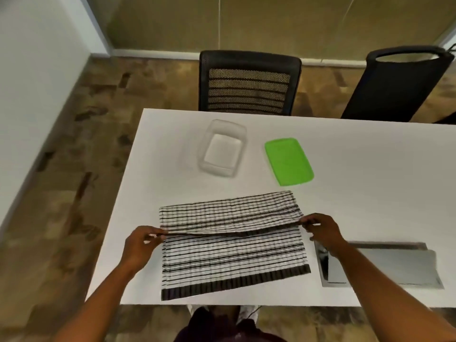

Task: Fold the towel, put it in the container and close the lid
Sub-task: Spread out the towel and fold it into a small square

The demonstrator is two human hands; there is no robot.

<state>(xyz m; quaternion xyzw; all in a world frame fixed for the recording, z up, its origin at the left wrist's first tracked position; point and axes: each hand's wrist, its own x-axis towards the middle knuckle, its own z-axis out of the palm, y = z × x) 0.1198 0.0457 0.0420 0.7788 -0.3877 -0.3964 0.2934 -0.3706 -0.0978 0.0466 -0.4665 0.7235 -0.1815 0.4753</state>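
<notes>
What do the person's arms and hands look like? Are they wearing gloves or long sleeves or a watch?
No gloves: the left hand and the right hand are both bare. The forearms are bare too, with no sleeves showing as far as the picture reaches. I can see no watch, bracelet or rings, though the picture is a little blurry for tiny things.

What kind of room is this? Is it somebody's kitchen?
Probably an office or meeting room, not a kitchen: a long white table, two black office chairs behind it, and a metal cable hatch set in the tabletop.
</notes>
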